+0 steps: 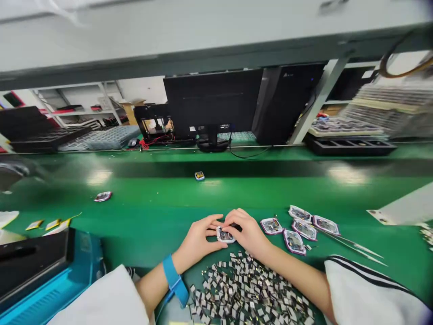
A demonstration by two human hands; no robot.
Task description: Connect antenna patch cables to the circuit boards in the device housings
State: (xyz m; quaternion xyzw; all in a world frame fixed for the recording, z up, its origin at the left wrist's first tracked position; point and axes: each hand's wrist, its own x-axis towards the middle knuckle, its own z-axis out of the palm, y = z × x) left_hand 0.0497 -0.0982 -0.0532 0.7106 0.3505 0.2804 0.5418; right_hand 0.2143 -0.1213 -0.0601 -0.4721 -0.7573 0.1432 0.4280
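Observation:
Between my hands is a small white-framed device with exposed electronics (225, 234). My left hand (202, 238) grips its left side, thumb below and fingers behind; a blue strap (175, 280) circles that wrist. The fingers of my right hand (246, 231) are pinched together at the device's upper right; whether they hold a small part is hidden. A wide pile of small silver and black parts (250, 293) lies just below both hands. Several similar devices with purple-edged frames (294, 241) rest to the right, beside metal tweezers (355, 247).
A blue and black box (81, 257) stands at the left, near yellow pieces (53, 224). Single devices lie farther back (199, 175) and at left (103, 196). A monitor (213, 104) is behind; a white metal bracket (402, 205) juts in at right.

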